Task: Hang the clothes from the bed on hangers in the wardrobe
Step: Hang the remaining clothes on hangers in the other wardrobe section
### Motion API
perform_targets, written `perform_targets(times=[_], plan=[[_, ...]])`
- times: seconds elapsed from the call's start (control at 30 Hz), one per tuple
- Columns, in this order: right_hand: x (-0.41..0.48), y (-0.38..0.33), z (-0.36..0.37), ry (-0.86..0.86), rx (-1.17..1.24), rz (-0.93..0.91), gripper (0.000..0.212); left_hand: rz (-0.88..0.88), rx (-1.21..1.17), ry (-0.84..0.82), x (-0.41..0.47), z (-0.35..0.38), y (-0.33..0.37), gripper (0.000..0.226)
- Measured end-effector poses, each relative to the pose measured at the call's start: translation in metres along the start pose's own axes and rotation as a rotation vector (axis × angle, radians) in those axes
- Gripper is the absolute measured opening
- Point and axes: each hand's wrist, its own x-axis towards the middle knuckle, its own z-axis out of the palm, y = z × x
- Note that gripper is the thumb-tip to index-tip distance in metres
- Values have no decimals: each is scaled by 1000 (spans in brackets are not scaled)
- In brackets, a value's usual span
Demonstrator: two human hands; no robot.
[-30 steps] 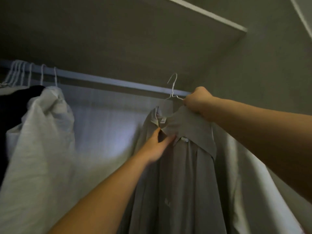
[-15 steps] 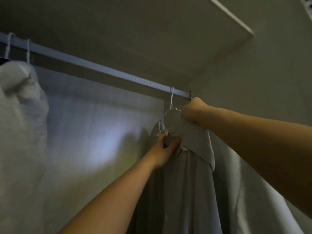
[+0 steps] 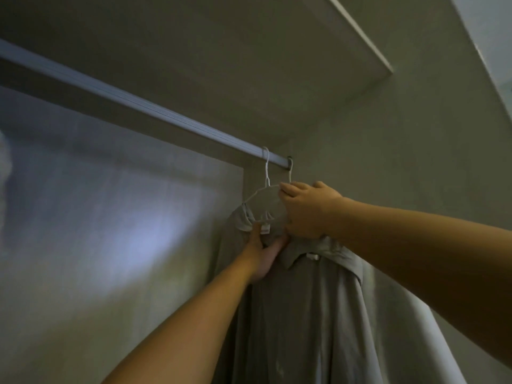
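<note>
1. The inside of a dim wardrobe fills the head view: a pale back panel (image 3: 110, 217), a side wall (image 3: 401, 134) on the right, and a shelf (image 3: 249, 65) overhead.
2. A rail (image 3: 166, 115) slants from the upper left down to the side wall.
3. The white wire hanger (image 3: 266, 176) has its hook over the rail, close to the right end. A second small hook shows just beside it; I cannot tell whether that is a bracket or another hanger.
4. The grey shirt (image 3: 304, 314) hangs straight down from the hanger, its collar (image 3: 327, 249) just under both hands.
5. The right hand (image 3: 307, 210) has its fingers curled round the hanger's near shoulder and the cloth over it, fingertips touching the wire just below the hook.
6. The left hand (image 3: 264, 253) reaches up from below and pinches the shirt's neck between thumb and fingers, beside the label.
7. The deciding relation: the hook lies above and slightly left of the right hand, which is the nearer hand to it, while the shirt's long axis falls vertically beneath.
8. The hanging looks nearly done. What seems left is settling the collar and letting go, right hand first, with the left steadying the neck.
9. Pale cloth (image 3: 415, 322) hangs just beside the shirt on its right, so snagging is a small risk.
</note>
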Motion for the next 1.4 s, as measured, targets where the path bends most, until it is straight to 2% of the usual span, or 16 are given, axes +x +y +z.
perform_targets(times=[0.1, 0.23, 0.33, 0.4, 0.57, 0.67, 0.77, 0.87, 1.0, 1.23, 1.4], plan=[[1, 6, 5, -78, -43, 30, 81, 13, -76, -66, 5, 11, -2, 93], [5, 15, 18, -146, -61, 86, 99, 70, -120, -93, 16, 26, -11, 108], [4, 21, 28, -175, -60, 117, 109, 51, -135, -94, 22, 34, -17, 85], [1, 22, 32, -148, -67, 113, 111, 65, -122, -101, 24, 35, -20, 79], [-13, 24, 36, -38, -36, 86, 109, 75, -106, -88, 20, 32, -22, 81], [-28, 26, 39, 30, 36, 89, 105, 60, 27, -24, 9, 28, -13, 83], [-53, 26, 42, 141, 164, 127, 93, 78, 347, 149, -15, 25, -1, 71], [-94, 24, 48, 223, 266, 147, 91, 179, 522, 253, -60, 25, 17, 68], [-167, 17, 54, 192, 353, 145, 94, 260, 663, 262, -130, 36, 38, 76], [-314, 18, 69, 180, 427, 98, 84, 331, 758, 123, -249, 95, 70, 80], [-435, 30, 103, 36, 434, 158, 83, 336, 721, -41, -329, 164, 97, 79]])
